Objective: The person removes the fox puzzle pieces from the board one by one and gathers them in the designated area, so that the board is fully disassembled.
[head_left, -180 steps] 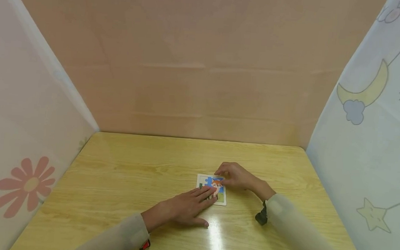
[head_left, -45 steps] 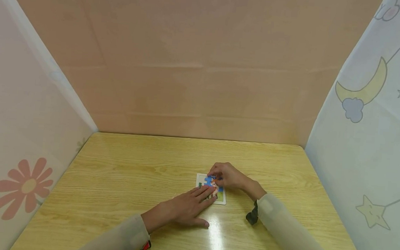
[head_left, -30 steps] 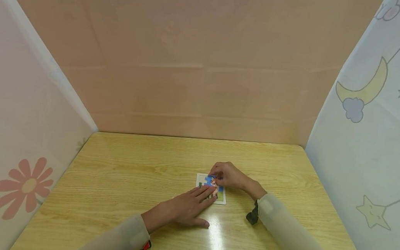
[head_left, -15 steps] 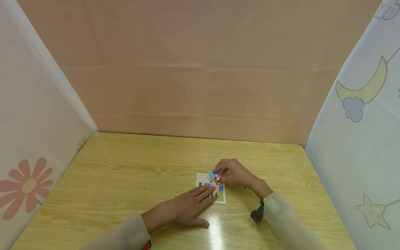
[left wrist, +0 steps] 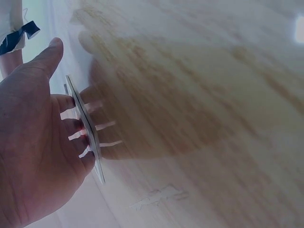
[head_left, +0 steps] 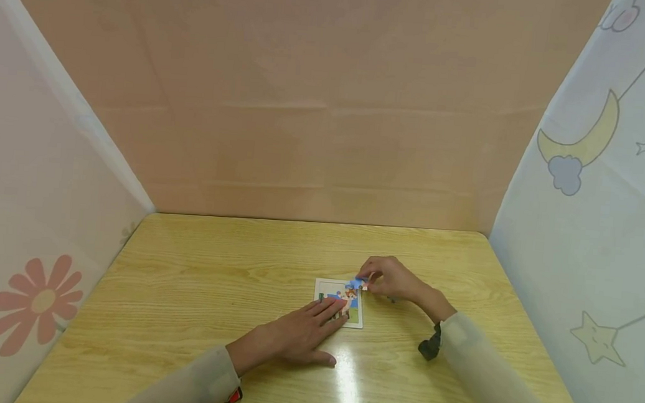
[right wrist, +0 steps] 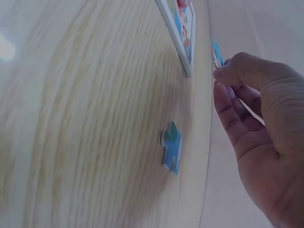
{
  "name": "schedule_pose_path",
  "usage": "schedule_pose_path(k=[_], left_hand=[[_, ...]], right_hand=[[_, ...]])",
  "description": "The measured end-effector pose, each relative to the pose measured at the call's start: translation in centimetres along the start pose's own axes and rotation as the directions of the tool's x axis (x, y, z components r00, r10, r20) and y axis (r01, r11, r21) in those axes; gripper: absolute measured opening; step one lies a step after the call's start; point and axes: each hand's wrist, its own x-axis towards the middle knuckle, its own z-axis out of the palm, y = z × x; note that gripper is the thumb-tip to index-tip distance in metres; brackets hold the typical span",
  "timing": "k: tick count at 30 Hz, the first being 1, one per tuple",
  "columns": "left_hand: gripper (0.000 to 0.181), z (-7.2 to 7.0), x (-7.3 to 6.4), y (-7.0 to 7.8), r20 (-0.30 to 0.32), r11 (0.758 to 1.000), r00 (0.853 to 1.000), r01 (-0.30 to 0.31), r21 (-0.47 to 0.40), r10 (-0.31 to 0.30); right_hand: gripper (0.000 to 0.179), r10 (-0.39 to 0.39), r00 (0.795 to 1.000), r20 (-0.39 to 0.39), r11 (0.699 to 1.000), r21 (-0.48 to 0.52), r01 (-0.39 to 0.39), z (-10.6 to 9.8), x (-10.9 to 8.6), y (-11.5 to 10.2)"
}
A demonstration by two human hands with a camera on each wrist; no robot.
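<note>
A small square jigsaw puzzle (head_left: pixel 360 324) with a white border lies on the table, showing part of an orange-and-white animal on blue and green. My left hand (head_left: pixel 304 334) rests across its lower left, fingers straight and pressing on it. Seen edge-on in the left wrist view, the puzzle board (left wrist: pixel 86 126) sits under those fingertips. Between thumb and fingers, my right hand (head_left: pixel 396 278) pinches a blue puzzle piece (head_left: pixel 356 283), tilted at the board's upper right corner. Part of that piece is hidden by the fingers.
A loose blue-and-green puzzle piece (right wrist: pixel 172 149) lies on the wooden table (head_left: pixel 211 262) beneath the right hand. Pinkish cloth (head_left: pixel 327 133) hangs behind the table, and printed white cloths stand at both sides.
My right hand has lifted the blue piece off the upper part of the puzzle and carried it to the right, baring more of the tray there. The left hand stays put.
</note>
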Motion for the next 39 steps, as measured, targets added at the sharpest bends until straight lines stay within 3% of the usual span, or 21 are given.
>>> schedule_pose_path(k=[16, 39], left_hand=[[0.089, 0.0, 0.0, 0.1, 0.014, 1.000, 1.000, 0.004, -0.022, -0.004], [0.089, -0.3, 0.0, 0.1, 0.017, 1.000, 1.000, 0.008, -0.009, -0.008]], right_hand=[[0.024, 0.001, 1.000, -0.008, 1.000, -0.020, -0.001, -1.8, -3.4, 1.0], [0.025, 0.067, 0.997, -0.040, 0.994, -0.086, -0.070, -4.1, -8.0, 2.7]])
